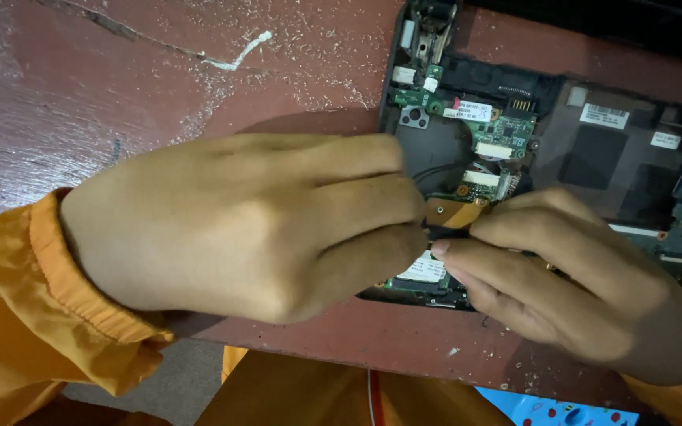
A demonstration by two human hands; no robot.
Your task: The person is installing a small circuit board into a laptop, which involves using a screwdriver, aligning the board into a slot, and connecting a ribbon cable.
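A worn reddish-brown counter (120, 71), scratched and speckled with pale flecks, carries an opened black laptop chassis (617, 170) with its inner parts laid bare, set at the upper right of the view. The left hand (238, 225), emerging from an orange ribbed-cuff sleeve (17, 308), lies knuckles-up across the chassis's left edge, its fingers curled together and their tips meeting those of the other hand. The right hand (586, 284) comes in from the lower right, its fingers likewise drawn together. Between the two sets of fingertips sits a small amber-coloured flat flex ribbon (453, 211) with a dark end piece; each grip is pinched closed on it, just above the lower left part of the chassis. Behind the ribbon, a narrow green circuit board (479, 126) with white connectors runs along the chassis's left side, and a metal hinge bracket (429, 31) stands at its top corner. A white-labelled module (424, 270) shows beneath the fingers near the chassis's front edge. A blue patterned object (554, 410) appears at the bottom margin.
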